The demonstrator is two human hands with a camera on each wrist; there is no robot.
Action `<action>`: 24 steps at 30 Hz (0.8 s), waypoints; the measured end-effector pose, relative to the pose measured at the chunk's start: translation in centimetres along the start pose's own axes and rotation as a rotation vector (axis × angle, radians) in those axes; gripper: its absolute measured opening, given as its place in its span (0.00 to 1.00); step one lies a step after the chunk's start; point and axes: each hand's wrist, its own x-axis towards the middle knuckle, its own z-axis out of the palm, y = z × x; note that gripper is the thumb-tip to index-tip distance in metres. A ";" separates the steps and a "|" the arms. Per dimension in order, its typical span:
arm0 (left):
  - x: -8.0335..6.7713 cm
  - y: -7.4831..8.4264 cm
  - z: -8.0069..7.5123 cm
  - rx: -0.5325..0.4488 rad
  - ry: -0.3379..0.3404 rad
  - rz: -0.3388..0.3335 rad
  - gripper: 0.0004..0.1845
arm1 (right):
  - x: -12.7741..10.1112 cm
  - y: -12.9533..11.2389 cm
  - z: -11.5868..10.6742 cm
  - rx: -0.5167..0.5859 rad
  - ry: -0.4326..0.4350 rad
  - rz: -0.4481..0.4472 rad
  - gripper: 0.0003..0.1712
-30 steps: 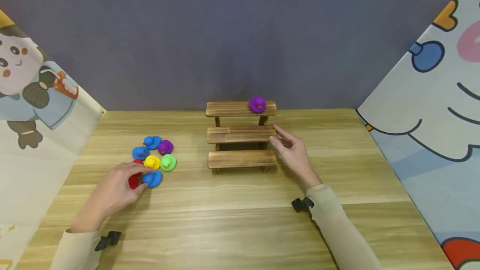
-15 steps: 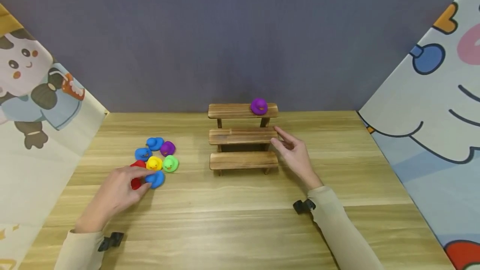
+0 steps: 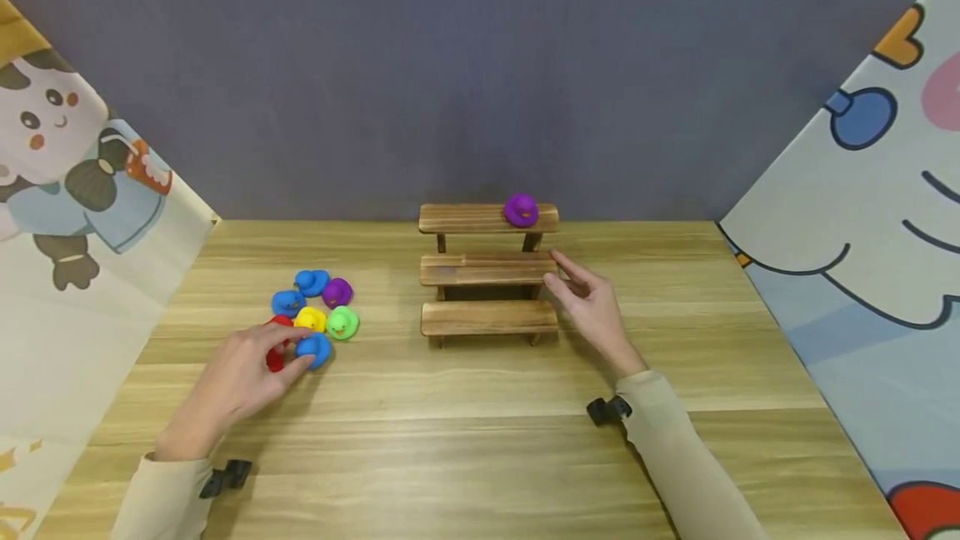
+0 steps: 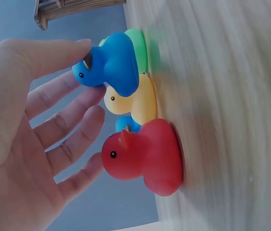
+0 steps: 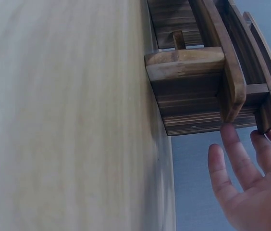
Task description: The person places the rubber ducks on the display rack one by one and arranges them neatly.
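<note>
Over the table at left, my left hand pinches a small blue rubber duck by its head, between thumb and fingers. Its base sits a little off the tabletop in the left wrist view. A red rubber duck stands beside the fingertips, partly hidden by the hand in the head view. Yellow and green ducks lie just behind. My right hand holds the right end of the middle step of a three-tier wooden stand, thumb in front. A purple duck sits on the top step.
Two more blue ducks and another purple duck rest at the back of the group. A grey wall rises behind the wooden table, with cartoon-printed panels along both sides.
My left fingers and thumb have settled on the blue duck, which has risen slightly. The right hand stays at the stand. The head view has shifted a little.
</note>
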 end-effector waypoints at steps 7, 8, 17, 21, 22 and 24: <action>0.1 0.4 -0.2 0.005 -0.034 -0.032 0.20 | 0.0 0.0 0.0 0.002 0.003 -0.008 0.30; 0.1 0.4 -0.2 0.006 -0.038 -0.038 0.21 | 0.0 0.0 0.0 0.003 0.003 -0.007 0.30; 0.1 0.3 0.0 0.009 -0.002 -0.011 0.21 | 0.1 0.0 0.1 0.020 0.001 -0.002 0.30; 0.1 0.5 0.0 -0.005 0.018 -0.003 0.20 | 0.1 0.1 0.1 0.021 0.000 -0.001 0.30; 0.1 0.5 0.0 -0.011 0.021 -0.003 0.19 | 0.1 0.1 0.1 0.022 -0.001 -0.002 0.30; 0.1 0.6 0.0 -0.024 0.029 0.001 0.19 | 0.0 0.2 0.0 0.025 -0.002 -0.003 0.30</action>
